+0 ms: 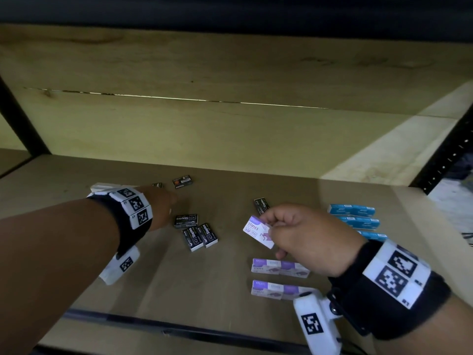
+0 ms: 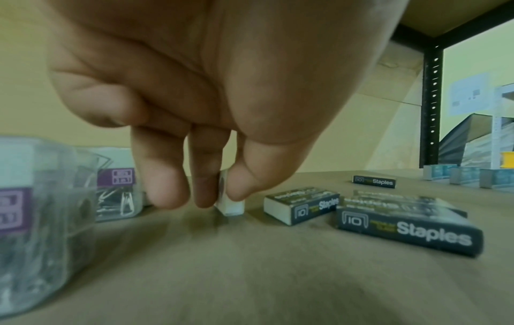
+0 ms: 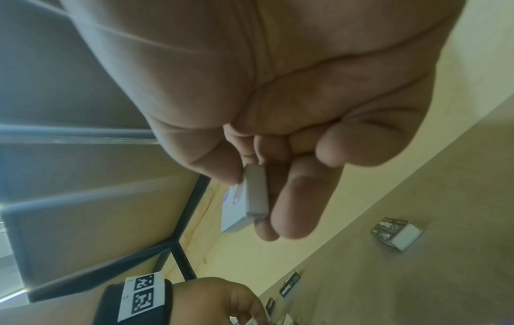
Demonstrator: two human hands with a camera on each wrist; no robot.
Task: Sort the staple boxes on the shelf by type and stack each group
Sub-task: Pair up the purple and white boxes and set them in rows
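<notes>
A small white staple box is pinched between the thumb and fingers of the right hand, held above the shelf. A black staple box is seen lying on the shelf surface, with further black boxes nearer the left hand, which is seen at the bottom edge wearing a marker-tagged wristband.

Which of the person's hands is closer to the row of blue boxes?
The right hand, holding a purple staple box just beside the blue boxes. The left hand is across the shelf, among black boxes.
</notes>
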